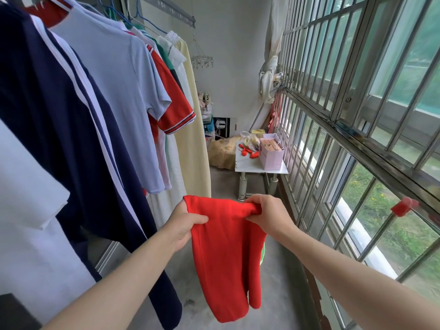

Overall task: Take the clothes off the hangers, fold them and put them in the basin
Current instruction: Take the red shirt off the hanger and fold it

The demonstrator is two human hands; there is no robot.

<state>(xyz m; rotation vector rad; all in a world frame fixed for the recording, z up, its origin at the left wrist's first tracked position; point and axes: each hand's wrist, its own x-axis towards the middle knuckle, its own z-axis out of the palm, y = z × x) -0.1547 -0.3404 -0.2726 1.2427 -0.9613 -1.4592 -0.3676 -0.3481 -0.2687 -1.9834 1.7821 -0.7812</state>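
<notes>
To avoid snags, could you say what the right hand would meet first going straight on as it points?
The red garment that the right hand grips; past it, probably the hanging cream garment, though depth is unclear.

left hand (188, 222), right hand (266, 215) — two hands; one red garment (226, 258), one table (247, 166), one pink bag (271, 154).
</notes>
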